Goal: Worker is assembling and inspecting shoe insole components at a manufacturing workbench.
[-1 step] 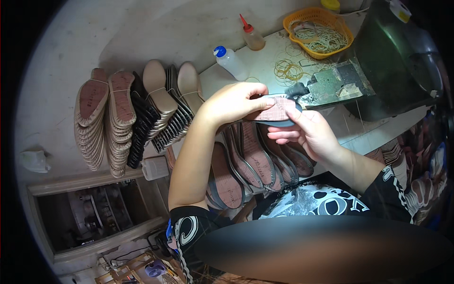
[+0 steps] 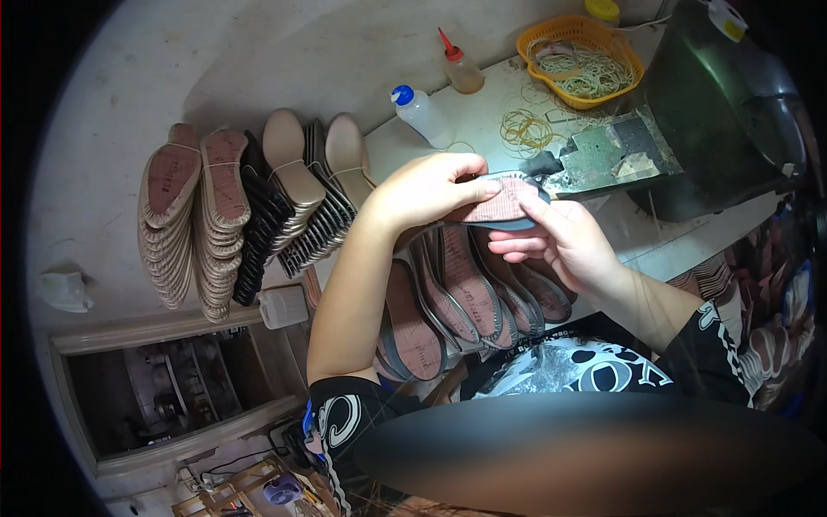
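Note:
My left hand (image 2: 431, 188) is closed on one end of a shoe insole (image 2: 501, 202) with a pink, lined underside and a dark grey edge. Its thumb presses on the pink face. The other end is pinched by my right hand (image 2: 570, 234), thumb on the same face and fingers partly curled below. Just beyond the insole, its far edge sits close to the dark tip (image 2: 541, 164) of a green machine (image 2: 612, 153); whether they touch, I cannot tell. More pink insoles with dark edges (image 2: 469, 293) lie in a row beneath my hands.
Tied stacks of beige and black insoles (image 2: 172, 250) stand at the left. Behind the machine are a blue-capped bottle (image 2: 424, 119), a red-tipped bottle (image 2: 463, 71), loose rubber bands (image 2: 527, 129) and a yellow basket (image 2: 633, 53) of bands. A large dark housing (image 2: 724, 112) rises at the right.

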A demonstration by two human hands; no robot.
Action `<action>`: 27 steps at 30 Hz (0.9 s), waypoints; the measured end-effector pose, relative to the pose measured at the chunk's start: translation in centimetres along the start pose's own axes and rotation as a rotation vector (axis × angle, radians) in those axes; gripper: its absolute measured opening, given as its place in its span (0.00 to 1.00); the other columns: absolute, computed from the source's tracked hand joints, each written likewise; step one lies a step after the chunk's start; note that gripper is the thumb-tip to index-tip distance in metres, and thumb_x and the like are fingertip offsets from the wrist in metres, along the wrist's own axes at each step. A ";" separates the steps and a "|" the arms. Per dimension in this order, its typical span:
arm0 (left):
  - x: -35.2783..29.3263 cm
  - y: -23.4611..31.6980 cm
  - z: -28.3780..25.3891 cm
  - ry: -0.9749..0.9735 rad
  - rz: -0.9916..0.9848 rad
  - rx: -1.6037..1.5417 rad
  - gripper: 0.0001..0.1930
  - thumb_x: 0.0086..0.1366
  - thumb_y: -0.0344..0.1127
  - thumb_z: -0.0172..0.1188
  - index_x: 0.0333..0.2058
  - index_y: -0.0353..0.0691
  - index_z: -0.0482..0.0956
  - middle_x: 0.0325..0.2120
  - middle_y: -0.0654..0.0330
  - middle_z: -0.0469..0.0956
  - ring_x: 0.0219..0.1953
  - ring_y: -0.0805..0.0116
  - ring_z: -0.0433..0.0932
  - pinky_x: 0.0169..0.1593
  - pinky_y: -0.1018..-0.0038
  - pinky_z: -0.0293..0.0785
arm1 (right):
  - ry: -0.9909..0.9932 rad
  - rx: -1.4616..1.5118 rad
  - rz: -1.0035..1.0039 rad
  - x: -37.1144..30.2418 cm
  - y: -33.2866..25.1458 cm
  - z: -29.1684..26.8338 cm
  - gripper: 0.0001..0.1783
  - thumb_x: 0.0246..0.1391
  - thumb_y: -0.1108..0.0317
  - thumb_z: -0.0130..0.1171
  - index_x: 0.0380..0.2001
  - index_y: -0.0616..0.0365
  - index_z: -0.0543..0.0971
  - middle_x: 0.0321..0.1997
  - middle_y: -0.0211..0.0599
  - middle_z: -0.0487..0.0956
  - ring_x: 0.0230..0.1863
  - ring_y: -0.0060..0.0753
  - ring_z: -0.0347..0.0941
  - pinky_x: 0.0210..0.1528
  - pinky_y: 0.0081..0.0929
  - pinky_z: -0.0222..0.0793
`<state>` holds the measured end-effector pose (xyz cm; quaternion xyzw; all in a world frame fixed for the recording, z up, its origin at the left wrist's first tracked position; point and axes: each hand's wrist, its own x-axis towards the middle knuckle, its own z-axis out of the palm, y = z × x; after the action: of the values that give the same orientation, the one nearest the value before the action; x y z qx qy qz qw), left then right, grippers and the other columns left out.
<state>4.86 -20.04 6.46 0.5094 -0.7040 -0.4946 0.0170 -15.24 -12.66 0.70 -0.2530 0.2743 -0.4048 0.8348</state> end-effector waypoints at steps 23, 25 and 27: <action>-2.2 1.2 5.6 0.174 -0.272 -0.588 0.26 0.63 0.54 0.56 0.16 0.37 0.75 0.07 0.60 0.71 0.05 0.77 0.66 0.11 0.84 0.59 | -0.226 -0.516 0.272 -5.4 -6.2 -2.3 0.15 0.52 0.66 0.62 0.37 0.67 0.78 0.33 0.30 0.79 0.36 0.15 0.73 0.41 0.18 0.69; -1.9 1.0 5.3 0.210 -0.266 -0.542 0.26 0.63 0.55 0.56 0.15 0.38 0.75 0.06 0.61 0.70 0.05 0.78 0.64 0.11 0.84 0.56 | -0.201 -0.509 0.227 -6.1 -5.6 -3.5 0.14 0.53 0.65 0.61 0.37 0.68 0.78 0.33 0.32 0.80 0.34 0.15 0.73 0.39 0.17 0.69; -1.4 1.1 5.2 0.274 -0.256 -0.471 0.27 0.61 0.57 0.57 0.14 0.39 0.74 0.05 0.65 0.67 0.06 0.80 0.61 0.11 0.84 0.51 | -0.168 -0.476 0.247 -6.2 -4.9 -4.5 0.14 0.54 0.65 0.61 0.36 0.68 0.78 0.33 0.32 0.80 0.33 0.15 0.73 0.38 0.17 0.69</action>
<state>2.06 -15.46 5.26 0.6381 -0.4912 -0.5689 0.1670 -24.10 -11.18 2.13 -0.4393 0.3201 -0.2017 0.8148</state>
